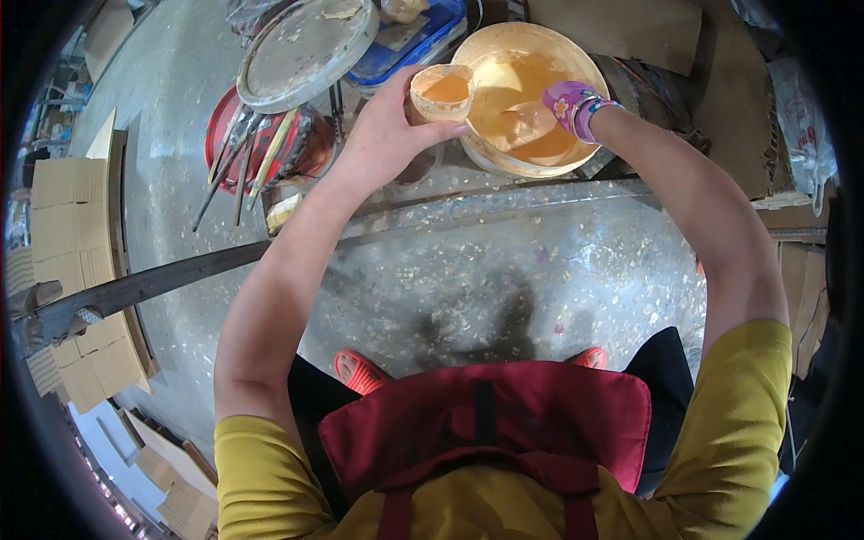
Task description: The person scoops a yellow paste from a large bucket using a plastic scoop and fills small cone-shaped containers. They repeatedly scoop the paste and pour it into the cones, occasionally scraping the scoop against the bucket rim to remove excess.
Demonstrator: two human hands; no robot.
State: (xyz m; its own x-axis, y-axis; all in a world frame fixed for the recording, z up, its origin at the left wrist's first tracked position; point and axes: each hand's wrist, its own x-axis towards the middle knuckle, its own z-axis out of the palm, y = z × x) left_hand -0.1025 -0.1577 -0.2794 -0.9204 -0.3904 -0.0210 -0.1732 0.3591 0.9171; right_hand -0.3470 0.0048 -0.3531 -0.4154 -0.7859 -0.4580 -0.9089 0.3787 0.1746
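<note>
My left hand [396, 126] is wrapped round a small paint-crusted cup [443, 110] with pale orange paint inside, held beside the near-left rim of a large round bucket [477, 148]. Thick orange paint [504, 81] lies in the bucket and coats its walls. Over the bucket's right side, my right hand [572, 106] wears a purple flowered glove. Its fingers are closed on a paint-coated scoop [526, 124] that is tilted down into the paint. The scoop's exact shape is hard to make out under the coating.
Left of the bucket are a red tub [223, 144] with several sticks across it, a round grey lid [310, 54] and a blue container [405, 45]. Cardboard [630, 27] lies at the far right. A dark metal bar [180, 283] crosses the left side above the concrete floor [504, 252].
</note>
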